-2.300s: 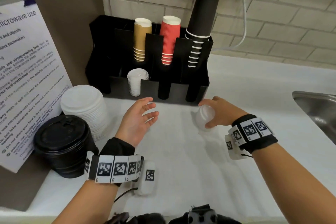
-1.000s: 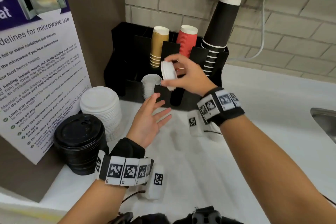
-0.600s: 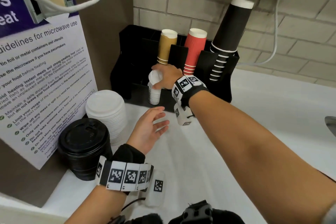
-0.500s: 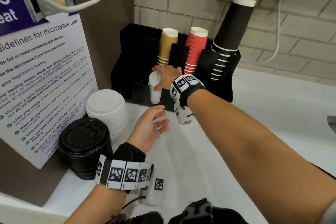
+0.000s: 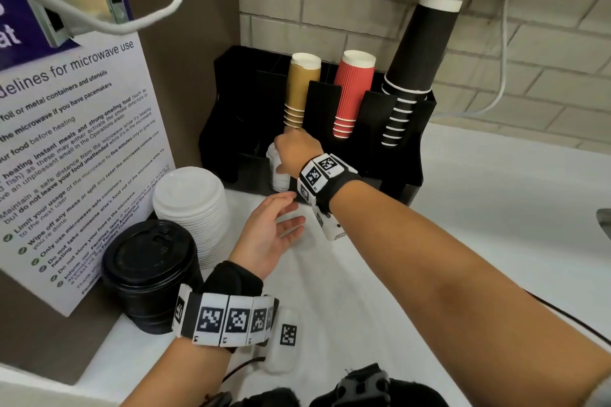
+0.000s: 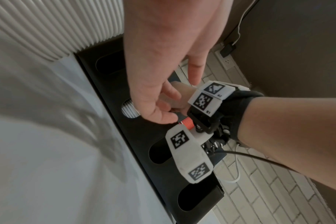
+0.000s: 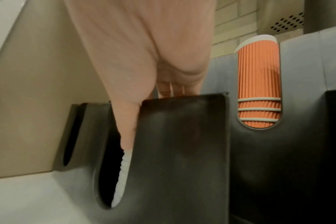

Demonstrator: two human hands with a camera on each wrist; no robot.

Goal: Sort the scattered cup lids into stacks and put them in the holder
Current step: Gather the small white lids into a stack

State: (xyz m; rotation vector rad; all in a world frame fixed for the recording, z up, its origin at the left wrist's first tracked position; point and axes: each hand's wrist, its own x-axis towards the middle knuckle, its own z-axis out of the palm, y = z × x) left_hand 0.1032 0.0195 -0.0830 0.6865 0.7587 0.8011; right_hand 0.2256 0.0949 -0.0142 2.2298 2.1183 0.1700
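The small white lids are seen stacked in a front slot of the black holder, under the brown cups. Nearest, the left hand is held open above the white counter, with fingers relaxed and nothing in it. Farther, the right hand is laid on top of the small stack, thumb down in the slot; whether the stack is gripped cannot be told.

Both arms are showing bare, no sleeves | left hand is wearing a black wrist strap ringed with white blocks carrying black square codes | right hand is wearing the same coded band | a thin black cable is trailing from each wrist unit
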